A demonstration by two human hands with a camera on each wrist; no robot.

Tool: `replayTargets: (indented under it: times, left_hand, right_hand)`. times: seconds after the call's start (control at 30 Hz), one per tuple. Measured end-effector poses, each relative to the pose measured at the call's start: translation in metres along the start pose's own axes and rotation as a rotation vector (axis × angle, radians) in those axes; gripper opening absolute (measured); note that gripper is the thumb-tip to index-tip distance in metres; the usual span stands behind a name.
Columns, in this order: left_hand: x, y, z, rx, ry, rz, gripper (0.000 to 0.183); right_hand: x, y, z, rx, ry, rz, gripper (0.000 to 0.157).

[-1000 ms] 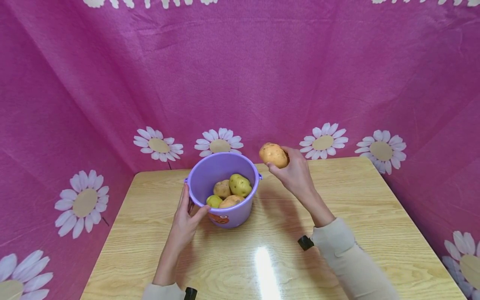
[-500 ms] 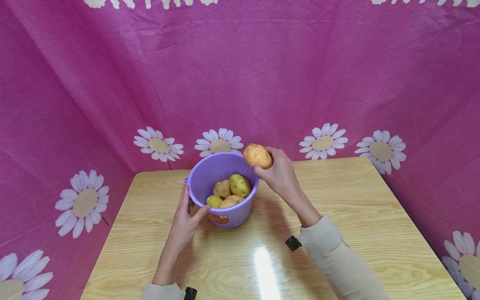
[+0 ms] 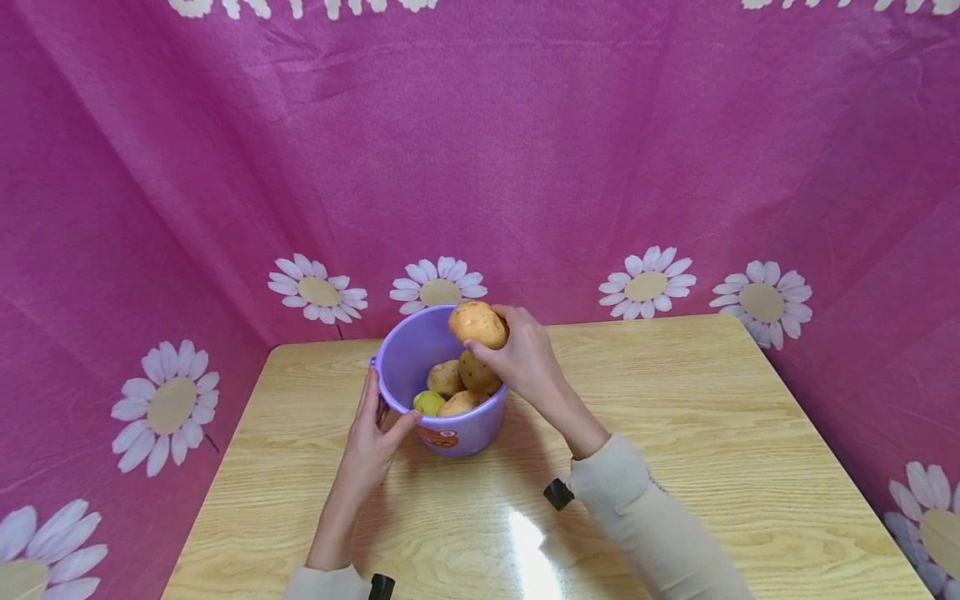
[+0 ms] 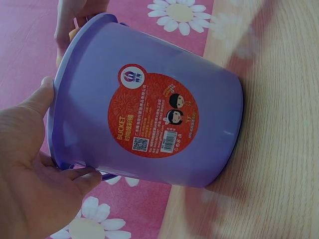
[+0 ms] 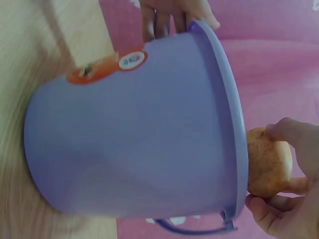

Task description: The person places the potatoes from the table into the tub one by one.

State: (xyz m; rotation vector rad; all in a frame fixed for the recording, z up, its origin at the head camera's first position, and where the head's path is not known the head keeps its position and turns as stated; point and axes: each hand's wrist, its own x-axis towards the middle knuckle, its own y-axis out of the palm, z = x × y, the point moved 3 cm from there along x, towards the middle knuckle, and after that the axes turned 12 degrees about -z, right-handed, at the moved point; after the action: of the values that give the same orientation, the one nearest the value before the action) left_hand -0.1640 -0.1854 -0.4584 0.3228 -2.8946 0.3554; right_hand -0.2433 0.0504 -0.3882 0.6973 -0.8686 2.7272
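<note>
A purple bucket (image 3: 455,431) with a red label stands upright on the table, several potatoes (image 3: 445,379) lying inside it. My left hand (image 3: 369,446) holds its near left side, thumb on the rim and fingers against the outer wall. In the left wrist view, the fingers of that left hand (image 4: 37,164) bend around the side by the handle mount. Over the bucket's opening, my right hand (image 3: 525,354) grips a tan potato (image 3: 477,323) between thumb and fingers. The right wrist view has this potato (image 5: 268,162) just beyond the rim, partly hidden by it.
The bucket's handle (image 5: 192,229) hangs on its outer side. The wooden table (image 3: 675,425) extends right of the bucket, with a light reflection near its front. A pink cloth (image 3: 480,150) with white daisies surrounds the table at the back and sides.
My right hand has carried the tan potato leftward and slightly down, from right of the bucket to over its opening. My left hand and the bucket have stayed put.
</note>
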Motion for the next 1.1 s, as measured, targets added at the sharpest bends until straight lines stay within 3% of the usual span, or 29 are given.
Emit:
replayTargets:
  times: [0.67, 1.1]
  left_hand:
    - [-0.001, -0.001, 0.000, 0.018, 0.017, 0.001, 0.093]
    - [0.000, -0.001, 0.001, 0.018, 0.011, 0.003, 0.096]
  right_hand:
    - [-0.017, 0.034, 0.030, -0.004, -0.127, 0.062, 0.061]
    - [-0.022, 0.042, 0.029, -0.048, -0.153, 0.082, 0.063]
